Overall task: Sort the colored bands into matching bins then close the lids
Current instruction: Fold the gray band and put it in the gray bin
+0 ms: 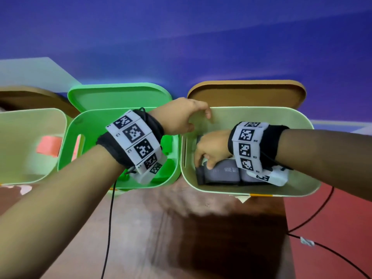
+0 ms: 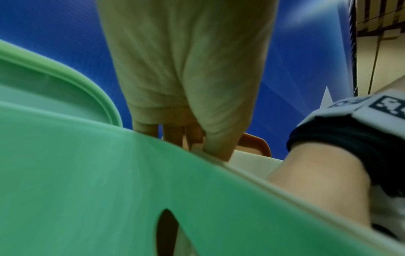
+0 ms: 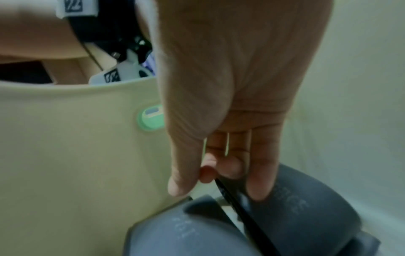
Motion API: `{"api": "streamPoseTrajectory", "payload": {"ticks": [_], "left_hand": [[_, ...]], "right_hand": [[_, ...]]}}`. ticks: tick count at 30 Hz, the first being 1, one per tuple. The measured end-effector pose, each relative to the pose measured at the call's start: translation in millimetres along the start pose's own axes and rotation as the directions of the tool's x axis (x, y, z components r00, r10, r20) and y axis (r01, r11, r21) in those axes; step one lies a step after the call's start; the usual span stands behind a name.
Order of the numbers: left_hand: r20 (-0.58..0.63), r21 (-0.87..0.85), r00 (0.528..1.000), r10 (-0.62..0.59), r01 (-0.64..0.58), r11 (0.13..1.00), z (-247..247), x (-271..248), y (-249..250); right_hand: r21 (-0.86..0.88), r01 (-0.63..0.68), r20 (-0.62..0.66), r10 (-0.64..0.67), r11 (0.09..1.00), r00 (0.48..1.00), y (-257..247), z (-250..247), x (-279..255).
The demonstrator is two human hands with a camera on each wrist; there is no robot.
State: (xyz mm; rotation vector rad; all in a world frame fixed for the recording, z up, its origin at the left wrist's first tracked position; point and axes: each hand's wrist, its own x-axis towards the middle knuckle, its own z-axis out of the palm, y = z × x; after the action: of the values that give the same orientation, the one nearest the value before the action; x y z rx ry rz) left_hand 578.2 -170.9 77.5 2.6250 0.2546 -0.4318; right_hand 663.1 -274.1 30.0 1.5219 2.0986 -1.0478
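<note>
At the far left a pale bin point(image 1: 30, 141) stands open with something red point(image 1: 49, 147) inside; it is blurred and cut by the frame edge, so I can't say if it is a band. Next to it is the green bin point(image 1: 120, 184), lid point(image 1: 118, 95) tipped back; my left forearm and its tag cuff cover most of the inside, so I cannot tell what it holds.

My left hand point(image 1: 181, 115) reaches across to the right bin point(image 1: 261, 113) and curls its fingers over that bin's back left rim, steadying it. I think that brace is worth holding, since a light bin would slide on the bench point(image 1: 161, 228) as I push down.

My right hand point(image 1: 211, 150) is down in the right bin, fingers pinched on the grey bands point(image 1: 227, 174) lying on its floor. From the wrist view the thumb point(image 3: 181, 173) and fingertips grip a dark edge between two grey loops. To do this well I judge I should press the bands flat and low, well under the rim, so the brown lid point(image 1: 247, 93) can come down without catching, then let go cleanly.

How many bands lie there I can't count; my right cuff hides the right end of the pile.
</note>
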Motion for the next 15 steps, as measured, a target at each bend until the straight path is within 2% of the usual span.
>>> {"api": "streamPoseTrajectory", "payload": {"ticks": [3, 6, 15], "left_hand": [[-0.051, -0.044, 0.999, -0.011, 0.009, 0.999, -3, -3, 0], [-0.13, -0.094, 0.991, -0.03, 0.018, 0.995, -5, -4, -3], [-0.148, -0.116, 0.988, -0.051, 0.034, 0.993, -2, -1, -7]], "right_hand": [[-0.13, 0.022, 0.023, -0.019, 0.991, 1.0, -2, 4, 9], [-0.165, 0.027, -0.012, -0.029, 0.986, 1.0, 0, 11, 15], [0.047, 0.006, -0.11, 0.0, 0.999, 0.994, -1, 13, 26]]}}
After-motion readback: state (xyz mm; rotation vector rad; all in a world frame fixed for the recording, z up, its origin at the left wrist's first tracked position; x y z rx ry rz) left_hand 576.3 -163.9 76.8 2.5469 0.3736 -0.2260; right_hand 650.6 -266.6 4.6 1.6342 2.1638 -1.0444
